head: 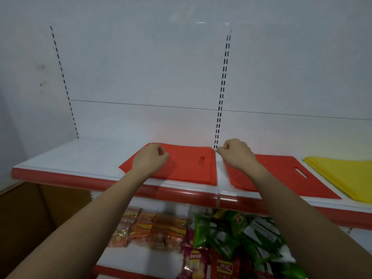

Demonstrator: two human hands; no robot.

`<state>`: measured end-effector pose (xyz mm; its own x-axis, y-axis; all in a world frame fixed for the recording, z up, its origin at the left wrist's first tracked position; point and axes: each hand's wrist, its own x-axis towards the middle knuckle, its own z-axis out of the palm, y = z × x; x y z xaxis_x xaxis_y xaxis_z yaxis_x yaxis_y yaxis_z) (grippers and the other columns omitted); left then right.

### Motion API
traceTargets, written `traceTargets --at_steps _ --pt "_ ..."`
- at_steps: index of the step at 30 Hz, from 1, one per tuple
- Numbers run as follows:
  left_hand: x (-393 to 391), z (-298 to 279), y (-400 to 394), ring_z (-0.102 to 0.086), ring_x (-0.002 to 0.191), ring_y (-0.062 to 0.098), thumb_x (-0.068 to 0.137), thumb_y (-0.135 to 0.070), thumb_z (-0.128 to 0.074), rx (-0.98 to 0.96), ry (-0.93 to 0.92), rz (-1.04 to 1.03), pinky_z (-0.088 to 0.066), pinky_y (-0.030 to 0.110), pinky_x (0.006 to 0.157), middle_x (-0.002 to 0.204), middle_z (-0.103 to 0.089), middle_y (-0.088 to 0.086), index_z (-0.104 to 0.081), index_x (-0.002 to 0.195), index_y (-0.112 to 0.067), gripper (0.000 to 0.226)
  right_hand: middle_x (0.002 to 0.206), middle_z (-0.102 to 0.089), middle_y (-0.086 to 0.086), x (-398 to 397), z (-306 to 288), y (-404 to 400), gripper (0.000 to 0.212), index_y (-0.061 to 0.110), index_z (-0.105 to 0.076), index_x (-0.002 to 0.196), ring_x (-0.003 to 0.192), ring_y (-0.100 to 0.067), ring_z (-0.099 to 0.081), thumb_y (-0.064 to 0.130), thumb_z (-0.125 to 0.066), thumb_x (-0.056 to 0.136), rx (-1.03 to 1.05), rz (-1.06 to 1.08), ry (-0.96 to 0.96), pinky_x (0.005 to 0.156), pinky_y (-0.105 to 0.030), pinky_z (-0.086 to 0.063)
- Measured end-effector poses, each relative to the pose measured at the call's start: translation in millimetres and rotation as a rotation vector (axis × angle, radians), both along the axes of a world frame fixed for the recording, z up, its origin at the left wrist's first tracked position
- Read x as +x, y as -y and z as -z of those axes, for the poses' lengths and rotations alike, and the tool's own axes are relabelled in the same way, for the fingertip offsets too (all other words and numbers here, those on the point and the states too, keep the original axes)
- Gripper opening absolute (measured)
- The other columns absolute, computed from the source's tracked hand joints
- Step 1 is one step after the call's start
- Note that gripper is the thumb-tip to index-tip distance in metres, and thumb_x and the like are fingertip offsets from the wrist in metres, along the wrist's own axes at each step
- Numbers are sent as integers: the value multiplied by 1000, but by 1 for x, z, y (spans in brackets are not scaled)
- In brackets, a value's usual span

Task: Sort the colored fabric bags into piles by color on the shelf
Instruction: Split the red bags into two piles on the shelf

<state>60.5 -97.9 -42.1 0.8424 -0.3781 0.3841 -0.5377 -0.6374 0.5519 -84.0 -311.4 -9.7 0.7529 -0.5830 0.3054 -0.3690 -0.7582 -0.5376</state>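
The left hand (151,158) and right hand (236,153) hover curled over flat red-orange fabric bags (189,168), gripping nothing, probably to square them. The yellow fabric pile (342,174) lies apart by color.

Place is shop. White metal shelf (66,158) with red front edge (80,179), like in store. White back wall (141,67) has tall strips with rows of little slots (222,87) for hanging more shelves. Lower shelf holds many snack packs: orange packs (153,228), green bags (231,232), purple chip bag (194,260). Flat red bags (193,168) and yellow bags (342,174) lie in piles on top shelf.
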Motion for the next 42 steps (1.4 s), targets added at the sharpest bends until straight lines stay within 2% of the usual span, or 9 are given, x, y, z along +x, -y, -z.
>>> traceTargets --at_steps 6,9,12,18,22,27,31,37,42 --pt "41 15 -53 -62 87 19 84 -27 -56 12 -48 -41 -52 35 79 86 -68 -8 -65 82 -27 10 96 -66 -6 43 35 -39 12 20 -59 81 93 -30 -61 29 -53 87 50 38 -49 83 -37 -50" --pt "57 26 -71 -60 95 22 82 -25 -58 41 -42 -86 -51 39 85 93 -68 -5 -70 89 -25 14 99 -65 -11 55 54 -50 12 10 -61 91 95 -32 -59 18 -53 89 41 91 -26 78 -33 -44" --pt "77 42 -80 -58 103 28 80 -22 -60 26 -84 -53 -52 41 87 100 -65 5 -72 92 -19 17 100 -62 -16 61 75 -56 10 7 -58 91 93 -33 -56 14 -54 86 24 151 19 77 -35 -42" --pt "91 64 -76 -53 110 28 89 -28 -60 17 -55 -36 -45 36 92 118 -55 12 -67 113 -10 30 111 -52 -17 59 91 -56 15 7 -59 103 103 -34 -49 15 -57 90 44 263 98 90 -38 -38" --pt "99 69 -75 -47 119 28 90 -40 -60 40 -79 -35 -44 38 97 127 -51 12 -60 127 -11 47 110 -58 -14 57 96 -44 21 13 -53 104 90 -25 -52 20 -65 89 147 276 133 73 -30 -36" --pt "105 68 -72 -47 119 29 87 -53 -61 111 -79 -42 -43 39 98 126 -52 12 -58 131 -12 60 100 -59 -9 57 97 -46 22 10 -53 108 87 -26 -55 18 -64 91 148 297 167 73 -32 -41" --pt "115 69 -70 -53 119 30 79 -62 -67 101 -162 -24 -49 43 97 126 -60 9 -58 133 -15 72 88 -57 -6 54 96 -49 17 10 -52 109 79 -25 -55 11 -60 94 140 306 200 73 -34 -44" --pt "118 65 -68 -57 115 28 77 -52 -76 14 -243 8 -50 40 94 123 -64 4 -57 129 -19 64 101 -61 -9 56 98 -47 21 17 -54 111 87 -29 -60 6 -53 94 101 312 181 73 -35 -46" --pt "114 59 -67 -47 123 30 83 -50 -71 87 -211 -31 -46 42 97 122 -64 6 -62 124 -19 52 116 -48 -9 56 95 -47 29 17 -60 108 83 -21 -53 -3 -47 92 112 239 187 70 -29 -41"
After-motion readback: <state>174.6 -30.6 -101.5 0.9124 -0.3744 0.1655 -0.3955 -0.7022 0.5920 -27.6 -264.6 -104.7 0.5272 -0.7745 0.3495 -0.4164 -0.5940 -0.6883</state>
